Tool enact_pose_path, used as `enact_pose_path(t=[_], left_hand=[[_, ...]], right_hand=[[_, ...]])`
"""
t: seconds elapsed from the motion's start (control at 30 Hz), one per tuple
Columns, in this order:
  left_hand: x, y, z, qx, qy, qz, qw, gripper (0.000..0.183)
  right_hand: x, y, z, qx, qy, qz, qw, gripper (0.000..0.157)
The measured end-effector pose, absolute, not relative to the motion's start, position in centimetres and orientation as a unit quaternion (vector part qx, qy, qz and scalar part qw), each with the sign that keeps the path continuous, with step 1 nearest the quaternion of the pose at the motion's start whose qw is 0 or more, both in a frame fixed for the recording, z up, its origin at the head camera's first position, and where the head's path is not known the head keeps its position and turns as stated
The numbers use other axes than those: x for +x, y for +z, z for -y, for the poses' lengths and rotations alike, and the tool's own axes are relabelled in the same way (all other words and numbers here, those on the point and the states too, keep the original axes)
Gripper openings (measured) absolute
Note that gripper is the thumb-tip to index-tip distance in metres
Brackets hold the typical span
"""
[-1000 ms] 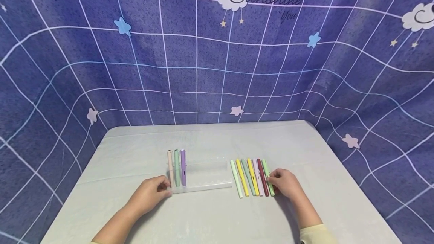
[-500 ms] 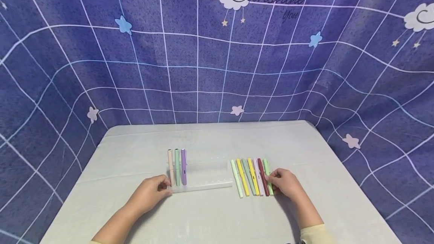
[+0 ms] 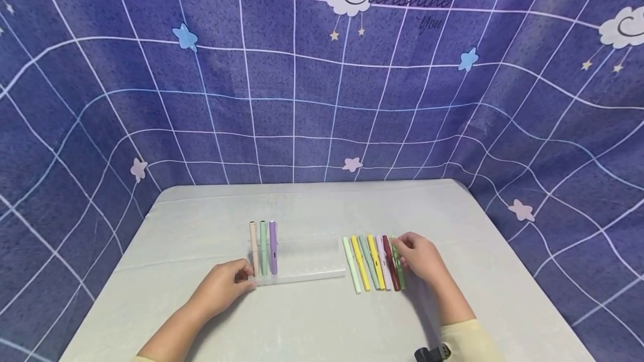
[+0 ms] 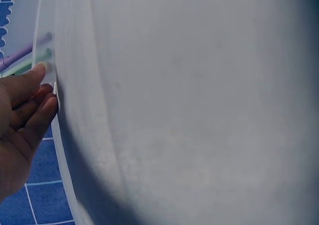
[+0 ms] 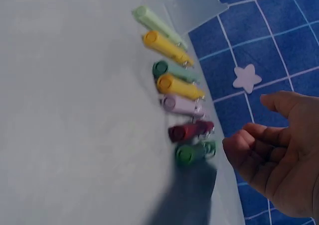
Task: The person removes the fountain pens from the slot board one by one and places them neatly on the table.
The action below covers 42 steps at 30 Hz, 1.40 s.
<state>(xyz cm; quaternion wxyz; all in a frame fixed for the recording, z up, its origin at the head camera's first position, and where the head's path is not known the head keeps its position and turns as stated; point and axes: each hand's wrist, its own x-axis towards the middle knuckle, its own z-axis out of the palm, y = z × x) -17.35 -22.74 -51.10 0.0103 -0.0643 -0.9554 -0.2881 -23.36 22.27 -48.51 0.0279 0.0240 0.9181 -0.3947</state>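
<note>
In the head view, my left hand (image 3: pixel 226 286) pinches the left front corner of a clear plastic pen rack (image 3: pixel 309 260) between thumb and fingers. Beige (image 3: pixel 254 249), mint green (image 3: pixel 264 250) and purple (image 3: pixel 273 247) pens stand side by side at the rack's left end. My right hand (image 3: pixel 421 256) hovers over the far end of the green pen (image 3: pixel 401 279), the rightmost of a row. From the right wrist, its thumb and fingers are spread apart with nothing between them, beside the green pen (image 5: pixel 193 153). The dark red pen (image 3: pixel 391 262) lies just left of it.
Right of the rack, the row on the grey-white table (image 3: pixel 302 323) continues with a pale green pen (image 3: pixel 351 265), two yellow ones, a grey-green one and a lilac pen (image 3: pixel 383 264). Blue curtain (image 3: pixel 302 82) with white grid lines surrounds the table's back and sides.
My right hand has let go of the green pen's side and moved up toward its far end. The left hand stays on the rack's corner.
</note>
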Motion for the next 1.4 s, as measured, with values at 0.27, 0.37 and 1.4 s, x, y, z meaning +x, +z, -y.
enact_pose_path(t=[0.27,0.37,1.4], left_hand=[[-17.4,-51.2,22.8,-0.064,-0.292,0.954,0.009,0.019],[-17.4,-51.2,22.8,-0.062,-0.292,0.954,0.006,0.019],[-17.5,-51.4,22.9,-0.064,-0.289,0.955,0.012,0.020]], right_hand=[[-24.0,-47.8,-19.5,-0.022,-0.444,-0.895,0.033,0.031],[-24.1,-47.9,-18.3,-0.040,-0.454,-0.890,0.037,0.028],[-23.2,-49.4,-7.2,-0.207,-0.472,-0.854,0.076,0.033]])
